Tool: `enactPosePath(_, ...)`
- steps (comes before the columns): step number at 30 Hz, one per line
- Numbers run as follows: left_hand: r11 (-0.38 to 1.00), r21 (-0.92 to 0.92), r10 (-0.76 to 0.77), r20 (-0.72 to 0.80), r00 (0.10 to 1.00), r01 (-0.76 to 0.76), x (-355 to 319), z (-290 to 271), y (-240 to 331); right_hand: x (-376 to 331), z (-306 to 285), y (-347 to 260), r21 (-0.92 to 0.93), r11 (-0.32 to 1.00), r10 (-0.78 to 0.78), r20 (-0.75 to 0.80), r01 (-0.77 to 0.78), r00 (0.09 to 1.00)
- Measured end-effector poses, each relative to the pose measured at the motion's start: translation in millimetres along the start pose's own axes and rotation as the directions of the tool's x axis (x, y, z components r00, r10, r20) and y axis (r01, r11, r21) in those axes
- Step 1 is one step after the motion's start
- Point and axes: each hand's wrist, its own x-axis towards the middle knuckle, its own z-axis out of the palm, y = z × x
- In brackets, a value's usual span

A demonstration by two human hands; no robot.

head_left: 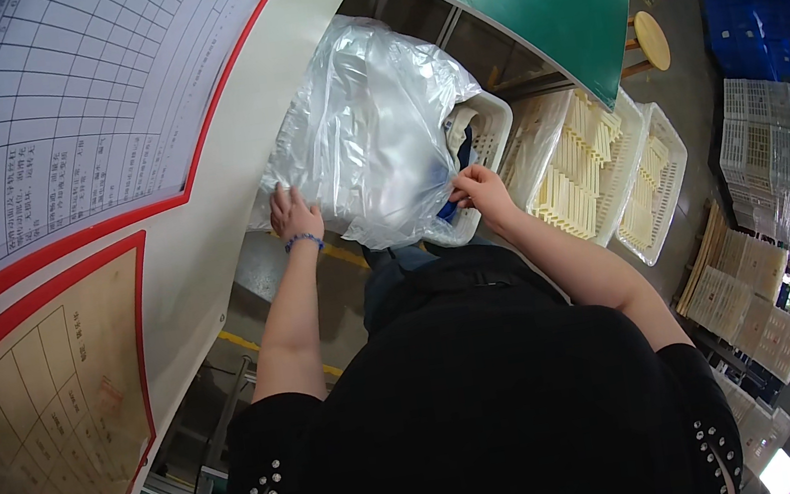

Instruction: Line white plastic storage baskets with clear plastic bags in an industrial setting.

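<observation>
We hold big clear plastic bag [378,123] in white basket [489,123], at 12 o'clock. Left hand [292,213] presses bag's side, fingers flat. Right hand [480,190] pinches bag's edge at 1 o'clock. Step looks like opening bag; next needs gentle pull apart.

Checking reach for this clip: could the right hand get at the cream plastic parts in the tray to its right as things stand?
Probably yes. The right hand pinches the edge of the clear plastic bag, and the cream parts lie uncovered in the open tray right beside it, with nothing between. It would have to let go of the bag first.
</observation>
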Motion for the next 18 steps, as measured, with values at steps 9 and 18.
enactPosePath(9, 0.957, -0.286, -0.034, 0.074, 0.997, 0.054, 14, 9, -17, -6, -1, -4, -0.079, 0.996, -0.039, 0.023, 0.04, 0.999)
enactPosePath(18, 0.991, -0.078, 0.075, -0.345, 0.936, -0.108, 35, 5, -34, 3, 2, 6, -0.13, 0.952, -0.279, 0.001, 0.277, 0.96)
